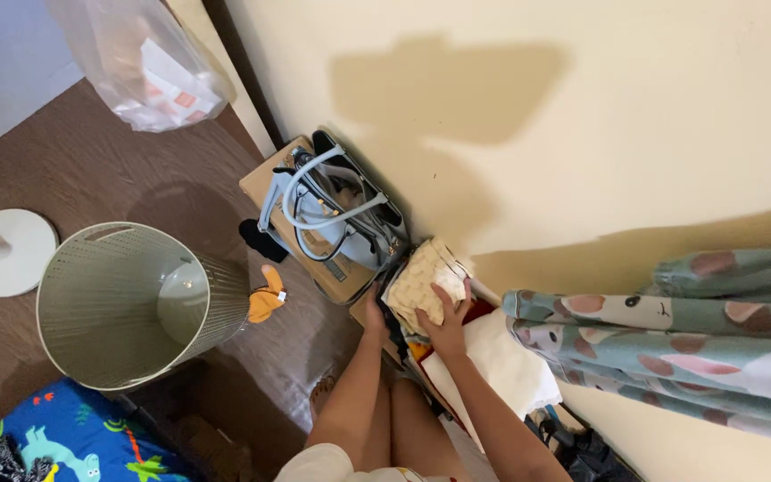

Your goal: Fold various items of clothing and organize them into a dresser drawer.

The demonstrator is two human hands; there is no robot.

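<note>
My right hand (448, 321) rests flat on a cream woven handbag (421, 278) that stands among other bags against the wall. My left hand (374, 312) grips the same bag's left side; its fingers are partly hidden behind it. A light blue handbag (327, 214) with looped handles sits just left of it on a cardboard box (265, 178). White fabric (510, 361) lies under my right forearm.
A pale green perforated bin (109, 303) stands at the left with an orange toy (267, 299) beside it. A green patterned blanket (689, 335) hangs at the right. A clear plastic bag (149, 62) hangs top left; a white fan base (6, 252) sits on the brown floor.
</note>
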